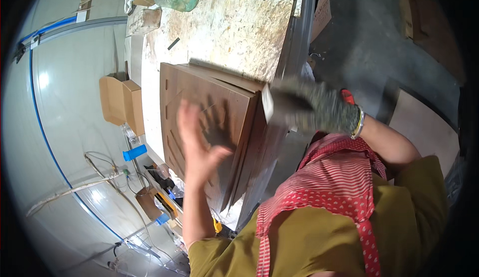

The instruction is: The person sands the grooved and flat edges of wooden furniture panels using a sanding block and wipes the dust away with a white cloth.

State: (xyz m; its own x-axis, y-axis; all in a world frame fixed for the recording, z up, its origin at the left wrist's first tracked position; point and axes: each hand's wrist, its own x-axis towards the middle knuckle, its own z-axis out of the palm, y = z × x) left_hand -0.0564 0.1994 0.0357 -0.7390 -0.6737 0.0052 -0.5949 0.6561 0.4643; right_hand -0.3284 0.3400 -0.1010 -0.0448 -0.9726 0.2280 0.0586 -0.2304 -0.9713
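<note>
Brown wooden panels (230,108) lie stacked on the worktable, their edges facing me. My left hand (195,139) is bare and hovers over the top panel, fingers spread, casting a shadow on the wood. It holds nothing. In a dark grey-green work glove, my right hand (327,105) is beside the right corner of the stack. Its fingers are curled and smeared by motion. A blurred piece with a pale edge (268,103) and a dark face is at the front of the glove; its kind cannot be made out.
The worn, pale tabletop (239,22) stretches away behind the panels. A green-capped plastic bottle (174,0) lies at its far end near a block (143,21). An open cardboard box (120,102) stands to the left. Hoses and cables run along the left wall.
</note>
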